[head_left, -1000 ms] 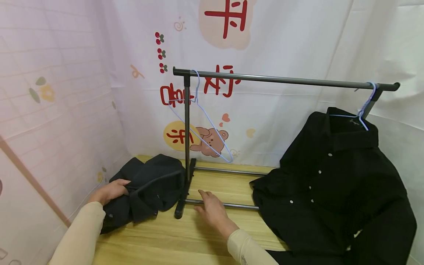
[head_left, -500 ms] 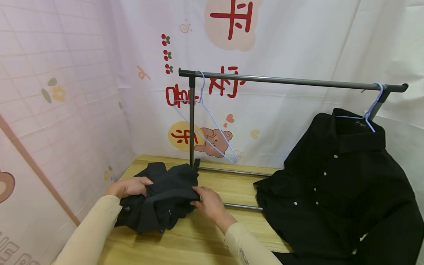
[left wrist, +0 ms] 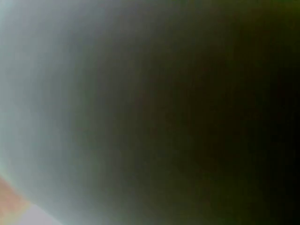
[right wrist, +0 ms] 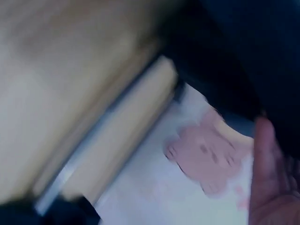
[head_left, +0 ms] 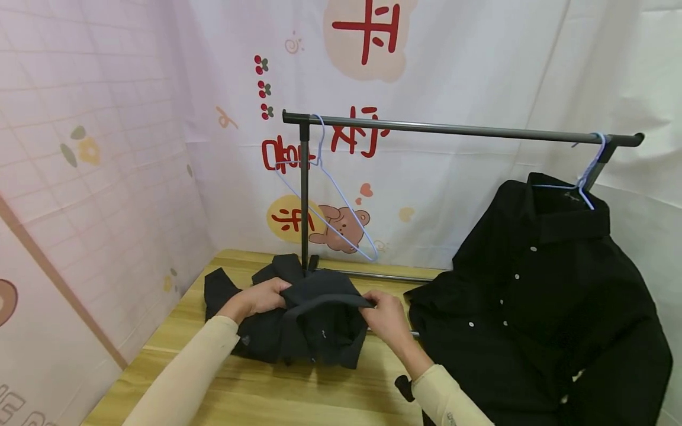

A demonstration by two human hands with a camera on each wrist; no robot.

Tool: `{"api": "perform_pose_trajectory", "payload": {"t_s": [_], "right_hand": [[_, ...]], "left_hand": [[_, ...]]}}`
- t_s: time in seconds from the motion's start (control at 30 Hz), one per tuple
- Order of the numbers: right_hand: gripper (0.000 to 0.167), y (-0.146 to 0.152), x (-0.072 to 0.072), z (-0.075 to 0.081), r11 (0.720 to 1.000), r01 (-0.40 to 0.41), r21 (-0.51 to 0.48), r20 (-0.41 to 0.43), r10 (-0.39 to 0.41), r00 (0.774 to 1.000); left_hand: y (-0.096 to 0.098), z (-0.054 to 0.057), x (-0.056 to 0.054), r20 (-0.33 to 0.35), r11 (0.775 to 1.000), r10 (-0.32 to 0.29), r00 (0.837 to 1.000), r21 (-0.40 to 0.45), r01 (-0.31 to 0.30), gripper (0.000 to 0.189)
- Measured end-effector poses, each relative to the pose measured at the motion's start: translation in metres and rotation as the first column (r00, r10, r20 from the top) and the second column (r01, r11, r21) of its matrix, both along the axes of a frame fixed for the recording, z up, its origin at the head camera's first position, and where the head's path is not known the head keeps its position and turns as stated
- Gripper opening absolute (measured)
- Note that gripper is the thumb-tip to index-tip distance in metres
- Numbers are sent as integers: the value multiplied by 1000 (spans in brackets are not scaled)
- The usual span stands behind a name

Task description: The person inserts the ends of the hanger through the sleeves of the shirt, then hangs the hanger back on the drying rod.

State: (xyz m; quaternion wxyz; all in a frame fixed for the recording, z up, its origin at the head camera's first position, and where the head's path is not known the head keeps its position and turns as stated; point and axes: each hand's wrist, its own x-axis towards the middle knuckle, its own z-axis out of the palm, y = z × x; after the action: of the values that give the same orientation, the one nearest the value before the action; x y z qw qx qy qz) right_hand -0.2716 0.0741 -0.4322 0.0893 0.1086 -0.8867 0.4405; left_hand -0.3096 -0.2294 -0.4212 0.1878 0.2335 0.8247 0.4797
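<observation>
A bunched dark shirt (head_left: 314,322) is held between both hands over the table, in front of the rack's left post. At its left part the left hand (head_left: 262,297) grips the folds, thumb on top. The right hand (head_left: 388,319) pinches the shirt's right edge between thumb and fingers. Blurred dark cloth (left wrist: 140,112) fills almost the whole left wrist view. In the right wrist view, the right hand (right wrist: 272,183) shows at the lower right, against the dark fabric (right wrist: 234,61). Much of the left hand's fingers is hidden by cloth.
A grey clothes rack (head_left: 453,127) stands on the wooden table (head_left: 256,393). From its left end hangs a bare blue hanger (head_left: 346,204). At the right, a black shirt (head_left: 538,307) hangs on another blue hanger (head_left: 586,177). A printed cloth backdrop (head_left: 224,77) closes off the back.
The right hand has come to the shirt's right edge and taken hold of it. Both hands have moved right with the shirt, bringing it in front of the rack's left post.
</observation>
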Motion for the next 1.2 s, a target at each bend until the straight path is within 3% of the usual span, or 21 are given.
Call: {"api": "perform_pose_trajectory", "payload": {"t_s": [0.17, 0.33, 0.47, 0.53, 0.6, 0.67, 0.73, 0.8, 0.93, 1.0, 1.07, 1.13, 1.2], "right_hand": [[9, 33, 10, 40, 998, 42, 53, 98, -47, 994], [10, 53, 23, 77, 999, 13, 31, 154, -18, 988], [13, 59, 26, 92, 999, 36, 8, 171, -37, 985], [18, 63, 19, 89, 996, 92, 11, 166, -93, 982], [30, 69, 7, 77, 991, 133, 28, 173, -136, 976], [44, 78, -4, 59, 990, 134, 43, 225, -140, 964], [58, 85, -13, 40, 995, 89, 48, 295, -99, 950], [67, 90, -18, 25, 999, 41, 26, 363, -48, 930], [64, 96, -20, 11, 999, 7, -46, 396, 11, 918], [59, 98, -20, 12, 998, -5, -70, 389, 32, 921], [52, 101, -21, 14, 996, -21, -87, 394, 53, 918], [47, 104, -21, 16, 994, -48, -99, 396, 84, 914], [44, 107, -20, 16, 991, -105, -79, 366, 126, 922]], "left_hand": [[52, 0, 0, 24, 995, -97, 995, 40, 96, 28], [99, 5, 8, 82, 980, -173, 981, 113, 163, 35], [116, 7, 9, 221, 978, -125, 967, 193, 83, 26], [115, 4, 7, 235, 986, -26, 972, 166, -14, 11], [107, -2, 1, 172, 991, 85, 981, 91, -102, 11], [96, -12, -5, 35, 980, 196, 980, -44, -194, 24], [82, -22, -9, -93, 943, 272, 958, -171, -285, 27], [70, -28, -11, -171, 904, 313, 934, -249, -348, 21], [56, -34, -8, -220, 870, 359, 907, -273, -411, 15], [55, -32, -4, -259, 875, 355, 898, -245, -417, 16], [58, -29, -1, -297, 894, 334, 895, -201, -401, 22], [63, -24, 3, -347, 932, 257, 902, -158, -326, 34], [69, -21, 7, -412, 967, 135, 901, -145, -211, 47]]}}
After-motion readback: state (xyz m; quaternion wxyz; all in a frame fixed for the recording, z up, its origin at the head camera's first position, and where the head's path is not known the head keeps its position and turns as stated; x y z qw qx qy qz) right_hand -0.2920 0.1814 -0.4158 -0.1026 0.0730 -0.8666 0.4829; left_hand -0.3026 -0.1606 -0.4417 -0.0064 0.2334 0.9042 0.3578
